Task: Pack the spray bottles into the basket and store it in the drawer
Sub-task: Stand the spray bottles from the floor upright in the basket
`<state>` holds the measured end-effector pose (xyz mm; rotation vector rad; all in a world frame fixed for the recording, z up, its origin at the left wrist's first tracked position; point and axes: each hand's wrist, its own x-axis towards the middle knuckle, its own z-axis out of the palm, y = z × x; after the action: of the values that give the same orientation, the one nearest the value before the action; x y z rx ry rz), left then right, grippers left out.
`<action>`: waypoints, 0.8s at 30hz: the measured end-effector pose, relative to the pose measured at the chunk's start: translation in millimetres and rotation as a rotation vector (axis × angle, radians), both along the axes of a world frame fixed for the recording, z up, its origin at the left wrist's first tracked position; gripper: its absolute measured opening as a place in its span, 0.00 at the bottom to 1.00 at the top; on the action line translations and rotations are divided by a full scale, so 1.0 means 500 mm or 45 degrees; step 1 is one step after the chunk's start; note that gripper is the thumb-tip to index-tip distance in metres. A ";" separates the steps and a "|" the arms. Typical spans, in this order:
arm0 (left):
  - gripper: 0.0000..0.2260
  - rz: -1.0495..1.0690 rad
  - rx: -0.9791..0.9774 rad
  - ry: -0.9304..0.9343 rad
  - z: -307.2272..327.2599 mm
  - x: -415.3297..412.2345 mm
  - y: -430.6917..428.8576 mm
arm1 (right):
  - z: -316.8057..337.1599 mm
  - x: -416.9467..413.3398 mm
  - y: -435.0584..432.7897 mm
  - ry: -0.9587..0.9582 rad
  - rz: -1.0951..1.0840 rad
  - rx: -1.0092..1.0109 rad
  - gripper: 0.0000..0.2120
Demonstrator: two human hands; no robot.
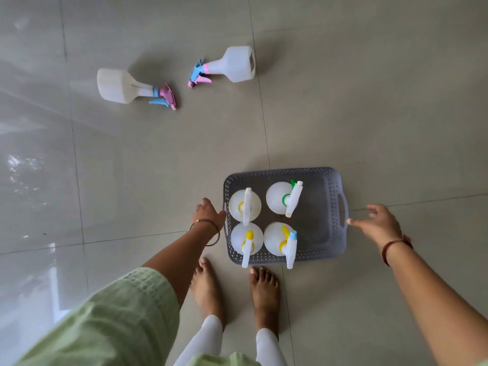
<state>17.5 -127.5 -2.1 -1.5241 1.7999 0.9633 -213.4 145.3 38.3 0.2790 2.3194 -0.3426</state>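
Note:
A grey perforated basket (327, 207) stands on the tiled floor just ahead of my bare feet. Several white spray bottles stand upright in its left part; its right part is bare. My left hand (207, 213) is at the basket's left handle, fingers curled there; whether it grips is hard to tell. My right hand (377, 223) hovers with spread fingers beside the right handle, thumb tip almost at the rim. Two more white bottles lie on their sides farther off: one with a pink head (121, 87) at the left, one with a blue and pink head (232, 64) to its right.
Glossy grey floor tiles (369, 114) fill the view, with bright reflections at the left. My feet (265, 294) stand close behind the basket. No drawer is in sight.

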 end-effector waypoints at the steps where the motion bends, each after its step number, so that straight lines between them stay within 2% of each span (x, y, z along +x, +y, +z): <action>1: 0.23 0.043 0.041 -0.025 -0.020 -0.003 0.014 | -0.025 0.001 0.002 -0.032 0.010 0.014 0.37; 3: 0.20 0.131 0.084 -0.028 -0.044 -0.013 0.037 | -0.064 0.004 -0.005 -0.143 0.018 -0.023 0.38; 5: 0.17 0.147 0.088 -0.011 -0.072 -0.019 0.056 | -0.102 0.008 -0.015 -0.167 0.079 -0.024 0.34; 9: 0.17 0.135 0.048 0.023 -0.108 -0.017 0.064 | -0.145 0.011 -0.029 -0.089 0.179 0.045 0.20; 12: 0.16 0.111 0.018 0.057 -0.112 -0.013 0.055 | -0.151 0.011 -0.034 0.017 0.225 0.108 0.15; 17: 0.16 0.140 -0.030 0.093 -0.094 0.013 0.001 | -0.135 0.027 -0.087 0.088 0.277 0.025 0.11; 24: 0.16 0.201 -0.072 0.079 -0.062 0.086 -0.154 | -0.126 0.061 -0.259 0.065 0.397 -0.047 0.11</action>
<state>60.7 -204.3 -33.2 -1.7092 1.7838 1.0526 -182.9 15.6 -24.6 -0.1119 2.3574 -0.2381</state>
